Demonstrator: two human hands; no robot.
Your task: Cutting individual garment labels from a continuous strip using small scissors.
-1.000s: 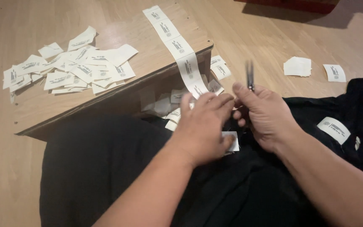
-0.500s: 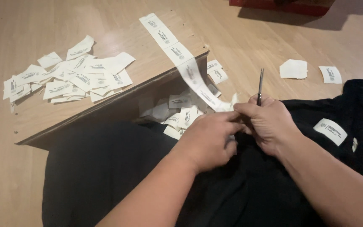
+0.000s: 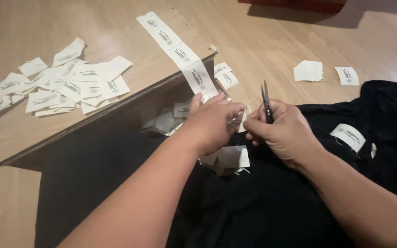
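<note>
Over the black garment [image 3: 263, 202], the left hand [image 3: 214, 124] is pinching the label strip [image 3: 180, 50]; the right hand [image 3: 283, 131] is gripping small scissors [image 3: 266, 101], whose points could nick the cloth or a fingertip.

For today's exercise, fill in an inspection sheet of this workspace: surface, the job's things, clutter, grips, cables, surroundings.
Surface: wooden table; a raised wooden board at left.
Job's things: label strip runs across the board to the left hand; scissors point up from the right hand; black garment lies beneath.
Clutter: pile of cut labels on the board; loose labels on the table.
Grips: left closed on the strip's end; right closed on the scissors.
Cables: nothing seen.
Surroundings: red object at the far edge.
</note>
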